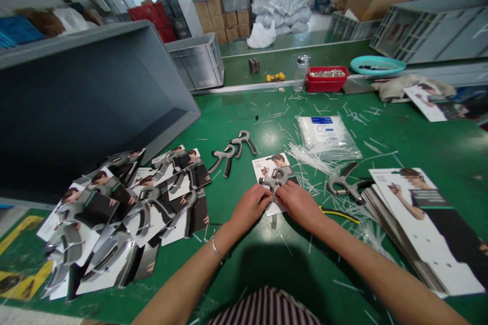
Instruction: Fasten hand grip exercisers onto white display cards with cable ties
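A printed backing card (260, 166) lies on the bench before me, with a grey and black hand grip exerciser (281, 176) on top. My left hand (250, 206) is closed in a pinch at the exerciser's lower left. From the other side my right hand (296, 202) pinches close to it, fingertips almost meeting. What the fingertips hold is too small and covered to make out. Two loose exercisers (225, 157) lie beyond my left hand. Another exerciser (348, 185) rests to the right, near a yellow and black tool handle (339, 213) and white cable ties (314, 160).
At left, carded exercisers (147, 203) pile up before a large grey bin (152, 61). A stack of cards (419, 223) is at right. Beyond are a cable tie bag (328, 134), red tray (327, 84), glass bottle (301, 73) and turquoise dish (398, 66). Cable tie scraps litter the bench.
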A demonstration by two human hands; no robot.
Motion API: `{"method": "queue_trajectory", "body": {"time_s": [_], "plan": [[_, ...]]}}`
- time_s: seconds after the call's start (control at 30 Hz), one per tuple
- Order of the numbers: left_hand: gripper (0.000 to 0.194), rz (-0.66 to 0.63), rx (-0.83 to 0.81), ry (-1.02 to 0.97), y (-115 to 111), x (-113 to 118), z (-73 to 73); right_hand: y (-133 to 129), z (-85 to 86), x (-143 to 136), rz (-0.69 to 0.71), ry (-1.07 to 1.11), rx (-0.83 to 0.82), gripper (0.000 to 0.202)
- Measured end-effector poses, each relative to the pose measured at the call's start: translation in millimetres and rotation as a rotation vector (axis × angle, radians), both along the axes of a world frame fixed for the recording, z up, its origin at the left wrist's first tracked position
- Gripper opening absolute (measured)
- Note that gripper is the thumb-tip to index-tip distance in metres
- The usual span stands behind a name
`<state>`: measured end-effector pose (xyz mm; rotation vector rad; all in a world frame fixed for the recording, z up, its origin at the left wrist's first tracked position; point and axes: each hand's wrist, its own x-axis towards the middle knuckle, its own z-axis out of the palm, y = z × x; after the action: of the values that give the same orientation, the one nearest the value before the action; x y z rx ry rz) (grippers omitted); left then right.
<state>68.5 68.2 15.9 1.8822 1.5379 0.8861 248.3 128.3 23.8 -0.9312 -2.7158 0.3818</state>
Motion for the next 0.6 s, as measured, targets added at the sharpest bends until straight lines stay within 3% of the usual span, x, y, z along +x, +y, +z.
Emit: {"method": "queue_trajectory", "body": {"time_s": [0.17,0.3,0.43,0.6], "plan": [[0.011,-0.027,-0.094,-0.042,1.3,-6.5,5.9,-0.3,0.9,-0.1,0.008,0.03,-0.009,0.021],[0.014,0.067,-0.174,-0.004,0.2,-7.6,14.0,-2.7,-0.7,-2.1,0.0,0.083,-0.069,0.016],[0.014,0.119,-0.13,0.178,-3.0,-1.6,25.8,-7.8,0.8,-4.2,0.014,0.109,-0.059,0.017],[0.015,0.084,-0.087,0.053,-11.0,0.1,26.7,-12.3,-0.5,0.7,-0.013,0.21,-0.097,0.016]]}}
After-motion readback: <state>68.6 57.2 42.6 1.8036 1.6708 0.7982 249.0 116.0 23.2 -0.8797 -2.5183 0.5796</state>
